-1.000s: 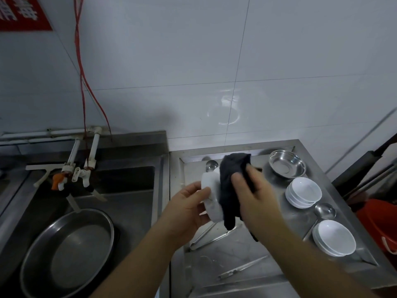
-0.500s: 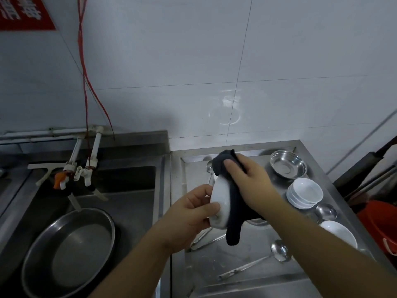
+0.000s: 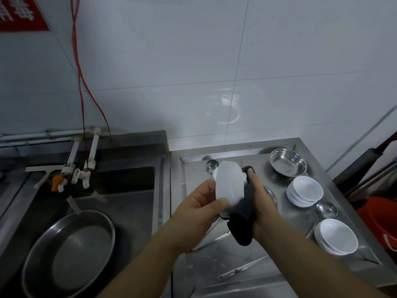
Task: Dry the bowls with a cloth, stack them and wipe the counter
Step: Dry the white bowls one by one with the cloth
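Drying is in hand: the left hand point(image 3: 199, 208) grips a white bowl point(image 3: 231, 187) above the counter point(image 3: 268, 274); the right hand point(image 3: 261, 203) clamps the dark cloth point(image 3: 242, 220) against it; next, probably, onto a nearby stack point(image 3: 305, 191).

1. The left hand point(image 3: 197, 208) is gripping a white bowl point(image 3: 231, 187) tilted on edge above the steel counter point(image 3: 285, 263).
2. The right hand point(image 3: 261, 203) is pressing a dark cloth point(image 3: 243, 220) against the bowl's right side.
3. Two stacks of white bowls point(image 3: 305, 191) point(image 3: 336, 236) are sitting right of the held bowl.
4. A steel pan point(image 3: 68, 252) is lying in the sink point(image 3: 129, 190), left of that bowl.
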{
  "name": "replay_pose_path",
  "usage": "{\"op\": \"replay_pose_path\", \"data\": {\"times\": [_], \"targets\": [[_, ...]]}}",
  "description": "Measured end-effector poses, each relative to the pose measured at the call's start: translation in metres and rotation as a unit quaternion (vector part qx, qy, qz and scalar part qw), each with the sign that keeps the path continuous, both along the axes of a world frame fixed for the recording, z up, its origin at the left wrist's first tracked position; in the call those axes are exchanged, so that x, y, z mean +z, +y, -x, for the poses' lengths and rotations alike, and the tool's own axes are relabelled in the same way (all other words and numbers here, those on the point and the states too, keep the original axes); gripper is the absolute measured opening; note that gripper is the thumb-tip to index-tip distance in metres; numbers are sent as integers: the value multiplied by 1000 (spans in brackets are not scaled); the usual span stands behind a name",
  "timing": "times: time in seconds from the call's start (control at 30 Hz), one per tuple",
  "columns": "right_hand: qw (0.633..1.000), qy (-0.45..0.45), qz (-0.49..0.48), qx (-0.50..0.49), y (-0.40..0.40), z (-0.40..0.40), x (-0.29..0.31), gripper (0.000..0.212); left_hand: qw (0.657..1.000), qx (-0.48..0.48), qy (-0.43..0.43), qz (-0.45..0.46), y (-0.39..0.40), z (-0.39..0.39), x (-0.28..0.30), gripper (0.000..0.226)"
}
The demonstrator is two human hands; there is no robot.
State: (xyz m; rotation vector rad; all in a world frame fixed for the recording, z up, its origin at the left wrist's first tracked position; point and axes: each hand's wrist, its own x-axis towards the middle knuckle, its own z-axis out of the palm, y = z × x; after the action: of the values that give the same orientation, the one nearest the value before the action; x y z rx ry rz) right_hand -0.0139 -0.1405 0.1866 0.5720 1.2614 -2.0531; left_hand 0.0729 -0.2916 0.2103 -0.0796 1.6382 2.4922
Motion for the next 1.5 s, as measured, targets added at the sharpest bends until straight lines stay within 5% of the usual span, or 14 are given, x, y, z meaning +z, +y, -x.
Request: {"op": "replay_pose_path", "data": {"times": [0.1, 0.3, 0.43, 0.53, 0.67, 0.83, 1.0, 1.2, 1.27, 1.4, 1.5], "targets": [[998, 48, -47, 12, 6, 11, 9, 70, 998, -6, -44, -45, -10, 4, 7, 59], [975, 169, -143, 15, 3, 23, 43, 33, 993, 28, -77, -80, -24, 10, 22, 46], [997, 31, -73, -24, -7, 16, 45, 55, 996, 26, -8, -89, -13, 10, 15, 40], [998, -50, -12, -48, -13, 7, 37, 72, 999, 33, 29, 2, -1, 9, 7, 48], [998, -44, -24, -45, -7, 7, 32, 71, 996, 26, 41, 79, 4, 9, 2, 42], [992, 48, -120, 1, 1, 22, 41, 49, 992, 55, -70, -85, -22, 18, 19, 50], [995, -48, -76, -32, -9, 15, 40, 63, 999, 25, -26, -39, -21, 15, 11, 52], [995, -77, -35, -49, -10, 9, 32, 71, 989, -9, 71, 130, -4, 8, 1, 41], [996, -60, -66, -20, -5, 14, 35, 69, 992, -22, 59, 110, -9, 8, 2, 43], [994, 1, -111, 19, -2, 21, 41, 55, 994, 22, -72, -84, -25, 17, 10, 53], [994, -5, -112, -3, -4, 21, 43, 56, 993, 19, -76, -93, -25, 17, 10, 56]]}}
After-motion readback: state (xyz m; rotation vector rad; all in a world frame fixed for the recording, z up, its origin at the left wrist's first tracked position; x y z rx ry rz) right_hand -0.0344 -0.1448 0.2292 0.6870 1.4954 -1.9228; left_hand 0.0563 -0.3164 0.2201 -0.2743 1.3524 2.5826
